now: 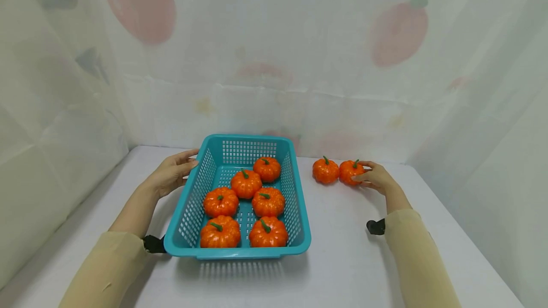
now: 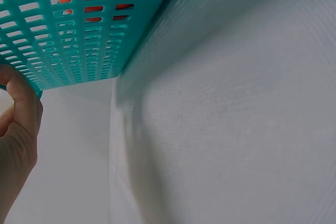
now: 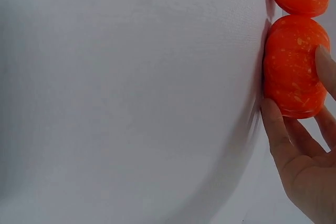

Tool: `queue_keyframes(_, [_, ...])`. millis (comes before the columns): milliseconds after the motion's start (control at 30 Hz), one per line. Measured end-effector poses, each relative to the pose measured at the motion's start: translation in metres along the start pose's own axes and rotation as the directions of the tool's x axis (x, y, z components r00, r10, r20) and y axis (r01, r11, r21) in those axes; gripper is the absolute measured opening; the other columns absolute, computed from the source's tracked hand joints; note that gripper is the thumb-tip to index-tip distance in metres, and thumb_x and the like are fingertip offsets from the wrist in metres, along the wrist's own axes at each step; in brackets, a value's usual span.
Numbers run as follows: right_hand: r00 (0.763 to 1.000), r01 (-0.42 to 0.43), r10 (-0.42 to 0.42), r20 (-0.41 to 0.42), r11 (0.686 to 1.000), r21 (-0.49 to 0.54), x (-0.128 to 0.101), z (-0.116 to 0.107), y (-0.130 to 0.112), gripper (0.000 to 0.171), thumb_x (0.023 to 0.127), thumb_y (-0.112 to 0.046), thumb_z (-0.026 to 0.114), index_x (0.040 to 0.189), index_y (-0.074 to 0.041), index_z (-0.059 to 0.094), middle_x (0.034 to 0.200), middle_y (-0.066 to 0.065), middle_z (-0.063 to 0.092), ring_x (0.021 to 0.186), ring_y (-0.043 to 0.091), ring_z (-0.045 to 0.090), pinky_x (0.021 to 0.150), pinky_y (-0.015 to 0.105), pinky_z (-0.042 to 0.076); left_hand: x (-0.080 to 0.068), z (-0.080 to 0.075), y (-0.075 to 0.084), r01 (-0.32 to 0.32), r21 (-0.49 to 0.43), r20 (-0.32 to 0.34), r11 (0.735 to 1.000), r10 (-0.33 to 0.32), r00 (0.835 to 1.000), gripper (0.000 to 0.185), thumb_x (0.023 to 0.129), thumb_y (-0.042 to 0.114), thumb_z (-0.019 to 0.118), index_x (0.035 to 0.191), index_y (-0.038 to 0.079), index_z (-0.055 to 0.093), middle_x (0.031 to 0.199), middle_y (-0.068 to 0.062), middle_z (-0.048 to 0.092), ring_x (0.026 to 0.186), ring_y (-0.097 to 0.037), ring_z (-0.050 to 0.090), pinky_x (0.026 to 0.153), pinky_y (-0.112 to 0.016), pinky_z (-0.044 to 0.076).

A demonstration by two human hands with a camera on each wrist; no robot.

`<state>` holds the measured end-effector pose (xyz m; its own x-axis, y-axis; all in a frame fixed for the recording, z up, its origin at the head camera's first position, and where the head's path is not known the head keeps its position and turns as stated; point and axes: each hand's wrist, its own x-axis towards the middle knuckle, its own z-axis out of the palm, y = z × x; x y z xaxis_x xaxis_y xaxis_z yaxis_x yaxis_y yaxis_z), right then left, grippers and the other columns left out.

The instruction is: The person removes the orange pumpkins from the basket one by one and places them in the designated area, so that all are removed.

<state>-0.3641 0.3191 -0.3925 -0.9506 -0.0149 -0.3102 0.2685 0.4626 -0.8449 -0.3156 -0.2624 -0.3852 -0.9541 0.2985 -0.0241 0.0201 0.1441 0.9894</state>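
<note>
A small orange pumpkin [image 1: 350, 171] with a green stem sits on the table at the back right. My right hand [image 1: 375, 178] grips it from the right, thumb and fingers spread around its side. A second pumpkin [image 1: 325, 171] touches it on the left; the right wrist view shows both pumpkins side by side. The teal plastic basket [image 1: 301, 203] in the middle holds several similar pumpkins [image 1: 246, 184]. At the basket's left rim, towards the back, my left hand [image 1: 173, 172] touches the edge with loosely extended fingers. The basket's slotted side [image 2: 68, 40] fills the upper left of the left wrist view.
A white cloth covers the table [image 1: 342, 260]. Pale curtains with faded fruit prints [image 1: 400, 34] hang behind and on both sides. Dark bands [image 1: 376, 226] circle both wrists below the light sleeves.
</note>
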Motion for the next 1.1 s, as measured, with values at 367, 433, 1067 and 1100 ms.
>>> queue_keyframes(367, [1.0, -0.015, 0.015, -0.001, 1.0, 0.008, 0.001, 0.001, 0.002, 0.085, 0.095, -0.016, 0.066, 0.159, -0.009, 0.012, 0.162, 0.027, 0.014, 0.141, 0.04, 0.035, 0.115, 0.043, 0.04, 0.0, 0.0, 0.001, -0.002, 0.017, 0.001, 1.0, 0.002, 1.0, 0.069, 0.105, 0.026, 0.049, 0.158, 0.004, 0.011, 0.109, 0.005, 0.054, 0.091, -0.001, 0.065, 0.08, -0.025, 0.059])
queue_keyframes(433, [1.0, -0.013, 0.013, -0.002, 1.0, 0.006, 0.001, 0.0, 0.003, 0.085, 0.094, -0.017, 0.067, 0.159, -0.01, 0.012, 0.163, 0.027, 0.013, 0.142, 0.039, 0.034, 0.114, 0.043, 0.041, 0.001, 0.0, 0.001, -0.002, 0.017, 0.003, 1.0, 0.002, 1.0, 0.069, 0.105, 0.026, 0.049, 0.158, 0.004, 0.012, 0.109, 0.006, 0.054, 0.091, -0.001, 0.065, 0.081, -0.026, 0.058])
queue_keyframes(1067, [0.998, 0.037, -0.036, -0.049, 0.999, 0.015, 0.0, -0.011, 0.002, 0.087, 0.096, -0.033, 0.064, 0.158, -0.005, 0.012, 0.159, 0.029, 0.023, 0.141, 0.044, 0.035, 0.116, 0.047, 0.04, -0.001, 0.001, 0.003, 0.007, 0.009, 0.0, 1.0, -0.007, 1.0, 0.07, 0.104, 0.026, 0.05, 0.159, 0.006, 0.012, 0.11, 0.004, 0.053, 0.091, -0.002, 0.066, 0.08, -0.025, 0.059])
queue_keyframes(1100, [0.997, 0.042, -0.041, -0.06, 0.999, 0.009, -0.001, -0.011, 0.002, 0.087, 0.096, -0.033, 0.064, 0.158, -0.004, 0.011, 0.16, 0.029, 0.022, 0.142, 0.044, 0.035, 0.116, 0.047, 0.04, -0.001, 0.001, 0.003, 0.006, 0.009, 0.001, 1.0, -0.006, 1.0, 0.07, 0.104, 0.026, 0.05, 0.159, 0.005, 0.012, 0.11, 0.004, 0.053, 0.091, -0.002, 0.066, 0.08, -0.025, 0.059])
